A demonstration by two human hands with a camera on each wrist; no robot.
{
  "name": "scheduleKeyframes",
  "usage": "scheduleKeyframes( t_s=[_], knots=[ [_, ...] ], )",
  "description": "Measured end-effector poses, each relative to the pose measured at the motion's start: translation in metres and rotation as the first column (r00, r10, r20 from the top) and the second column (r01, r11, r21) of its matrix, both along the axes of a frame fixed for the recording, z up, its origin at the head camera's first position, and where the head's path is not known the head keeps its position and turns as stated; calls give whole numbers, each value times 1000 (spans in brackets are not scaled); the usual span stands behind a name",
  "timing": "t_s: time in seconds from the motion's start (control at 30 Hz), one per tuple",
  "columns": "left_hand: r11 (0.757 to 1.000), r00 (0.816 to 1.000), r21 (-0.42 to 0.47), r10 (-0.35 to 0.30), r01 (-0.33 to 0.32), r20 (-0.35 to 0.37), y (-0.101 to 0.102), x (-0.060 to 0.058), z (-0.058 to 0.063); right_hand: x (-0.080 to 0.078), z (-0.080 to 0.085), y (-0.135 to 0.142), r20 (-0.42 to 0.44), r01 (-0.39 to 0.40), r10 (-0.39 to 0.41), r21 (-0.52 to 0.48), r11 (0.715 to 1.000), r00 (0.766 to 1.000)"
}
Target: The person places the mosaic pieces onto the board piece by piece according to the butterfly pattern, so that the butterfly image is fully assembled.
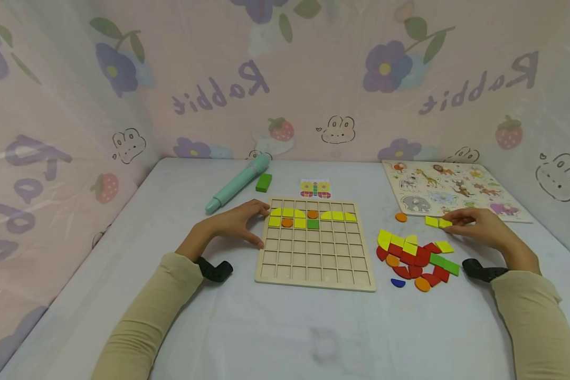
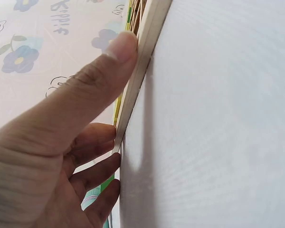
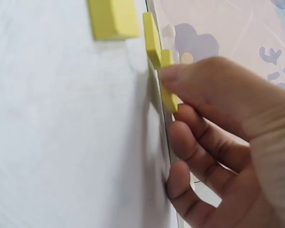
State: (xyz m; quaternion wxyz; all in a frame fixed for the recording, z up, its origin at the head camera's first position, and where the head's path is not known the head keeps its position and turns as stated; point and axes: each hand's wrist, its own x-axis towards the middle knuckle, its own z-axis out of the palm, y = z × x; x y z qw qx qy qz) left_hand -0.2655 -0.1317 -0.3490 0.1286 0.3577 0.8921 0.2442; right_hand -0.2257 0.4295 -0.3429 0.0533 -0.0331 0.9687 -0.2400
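Observation:
At the wooden grid board (image 1: 314, 286), my left hand (image 1: 233, 220) rests its thumb and fingertips spread along the left edge. The left wrist view shows the thumb (image 2: 99, 76) against the board's side. Yellow, orange and green tiles fill part of the board's upper cells. My right hand (image 1: 482, 228) pinches a yellow square tile (image 3: 170, 100) between thumb and index finger, right by the animal puzzle's front edge. Another yellow square tile (image 1: 431, 221) is directly beside it. Below lies a loose heap of yellow, red, orange and green tiles, including a red tile (image 1: 423, 257).
A butterfly pattern card (image 1: 315, 188) lies behind the board. Farther left are a mint-green pen-shaped object (image 1: 239, 183) and a green block (image 1: 263, 182). An animal puzzle board (image 1: 448, 208) occupies the back right. A blue half-round tile (image 1: 398, 283) lies in front of the heap.

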Motion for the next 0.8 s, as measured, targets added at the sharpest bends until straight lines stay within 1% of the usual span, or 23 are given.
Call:
scheduleKeyframes(
  t_s=[0.07,0.1,0.13,0.2,0.27,0.37,0.43,0.5,0.6,0.67,0.73,0.8],
  knots=[
    [1000,1000,1,0,0,-1,0,0,0,0,1,-3,-13,2,-3,-7,1000,1000],
    [1000,1000,2,-1,1,-2,0,0,0,0,3,-5,-33,1,-1,-12,1000,999],
    [1000,1000,1,-1,1,-3,0,0,0,0,4,-8,-55,-1,0,-20,1000,998],
    [1000,1000,-1,-1,1,-6,0,0,1,-1,9,-18,-130,-6,0,-50,999,992],
    [1000,1000,-6,0,0,-9,-1,0,1,-16,0,-19,-240,-21,1,-82,996,971],
    [1000,1000,-8,1,-1,-11,-1,-1,1,-17,12,-50,-348,-74,26,-125,989,937],
    [1000,1000,-6,4,-4,-5,-1,-1,1,-16,19,-75,-396,-126,63,-134,983,916],
    [1000,1000,-2,5,-5,2,-1,0,2,-3,38,-114,-407,-190,122,-131,973,905],
    [1000,1000,0,8,-8,11,0,1,2,-4,39,-145,-442,-302,237,-82,950,865],
    [1000,1000,-4,10,-10,9,1,1,2,-7,38,-162,-445,-359,301,-49,932,843],
    [1000,1000,-9,14,-14,6,1,1,2,-10,38,-177,-429,-393,341,-37,919,837],
    [1000,1000,-15,18,-18,2,1,1,2,-12,38,-192,-394,-404,353,-51,914,849]
  ],
)
